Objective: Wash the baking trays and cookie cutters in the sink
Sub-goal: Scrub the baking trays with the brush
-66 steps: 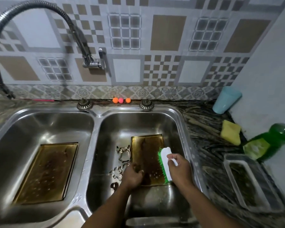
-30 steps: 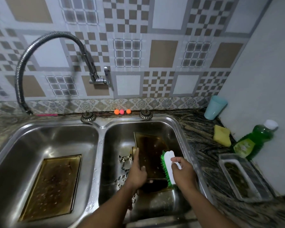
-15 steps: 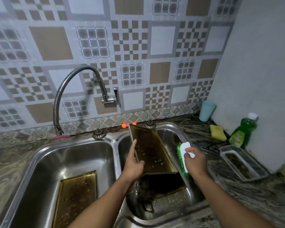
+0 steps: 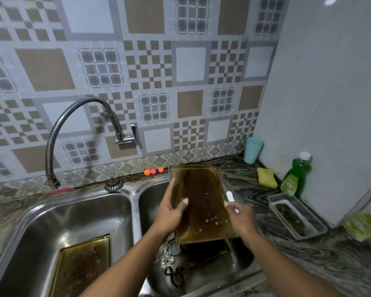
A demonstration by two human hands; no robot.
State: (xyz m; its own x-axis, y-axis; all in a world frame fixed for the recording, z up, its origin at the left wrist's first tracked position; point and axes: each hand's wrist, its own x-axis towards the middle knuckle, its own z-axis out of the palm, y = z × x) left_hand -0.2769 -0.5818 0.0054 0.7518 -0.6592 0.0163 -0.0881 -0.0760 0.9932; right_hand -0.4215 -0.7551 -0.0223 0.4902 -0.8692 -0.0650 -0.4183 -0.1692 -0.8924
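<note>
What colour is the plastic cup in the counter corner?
The plastic cup is light blue; head view shows it.

Light: dim, cool, indoor. Glare: one bright patch on the white wall (image 4: 321,82), far above the right hand (image 4: 241,216). Sheen: soft streaks on the sink (image 4: 73,213) steel beside the left hand (image 4: 169,213). Tiles (image 4: 94,67) above slightly blurred; frame edges bowed.

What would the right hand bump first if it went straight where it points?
Most likely the tray: the right hand, gripping the brush, points at the tray's right rim, held tilted by the left hand. How close is hard to tell.
</note>
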